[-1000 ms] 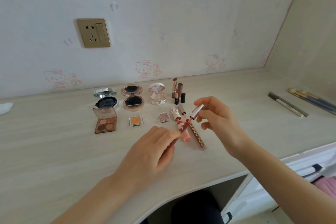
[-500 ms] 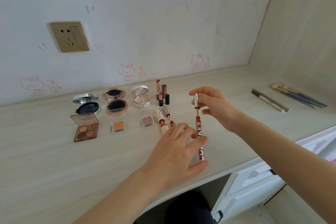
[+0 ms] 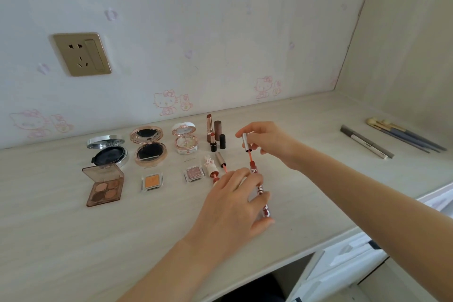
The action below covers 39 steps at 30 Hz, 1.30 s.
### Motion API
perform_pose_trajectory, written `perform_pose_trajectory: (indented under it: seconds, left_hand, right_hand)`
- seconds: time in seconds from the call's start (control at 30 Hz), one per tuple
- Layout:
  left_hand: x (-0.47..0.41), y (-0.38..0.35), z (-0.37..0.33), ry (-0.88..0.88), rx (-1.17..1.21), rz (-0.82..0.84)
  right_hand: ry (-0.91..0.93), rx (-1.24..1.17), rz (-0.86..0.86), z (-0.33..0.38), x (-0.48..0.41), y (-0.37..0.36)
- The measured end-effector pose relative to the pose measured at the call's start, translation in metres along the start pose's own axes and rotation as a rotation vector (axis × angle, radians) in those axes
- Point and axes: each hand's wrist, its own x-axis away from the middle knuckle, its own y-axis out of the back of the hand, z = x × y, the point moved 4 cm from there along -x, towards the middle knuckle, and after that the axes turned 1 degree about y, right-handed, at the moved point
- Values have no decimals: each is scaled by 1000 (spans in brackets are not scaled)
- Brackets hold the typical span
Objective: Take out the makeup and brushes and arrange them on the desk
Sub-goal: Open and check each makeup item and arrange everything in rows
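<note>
- Grip comes first: the left hand (image 3: 232, 206) is curled round the lip gloss tube (image 3: 260, 189), which is held low over the desk (image 3: 61, 240) near its front edge, mouth towards twelve o'clock.
- The silver wand cap (image 3: 246, 142) is pinched between the thumb and fingertips of the right hand (image 3: 268, 141), at one o'clock from the left hand. An orange stem shows between cap and tube mouth. Whether the applicator tip is clear of the tube cannot be told.
- The wand is best drawn along the tube's own line, with the tube kept steady, so that no colour is wiped on the fingers or the desk.
- Two opened glosses (image 3: 215, 167) lie just beside the left hand at eleven o'clock, each cap above its tube. The same layout is probably wanted here, with this pair set parallel at their three o'clock and not touching them.
- Standing lipsticks (image 3: 212, 131) at twelve o'clock look easily knocked, so the right wrist should be kept low and clear of them.
- Farther out at nine to ten o'clock, the single eyeshadows (image 3: 152, 181), the palette (image 3: 104, 186) and the open compacts (image 3: 149, 147) are already set in rows.
- Well apart at two o'clock, the brushes (image 3: 404, 136) are laid out.
</note>
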Motion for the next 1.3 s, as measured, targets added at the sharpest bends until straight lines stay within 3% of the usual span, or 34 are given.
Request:
perform_pose_trajectory:
  seconds: [0.8, 1.3]
  left_hand:
    - [3, -17, 10, 60, 132, -77]
    - [5, -14, 11, 117, 229, 3]
  right_hand:
    - [109, 288, -69, -25, -32, -40]
    - [149, 446, -26, -23, -7, -21]
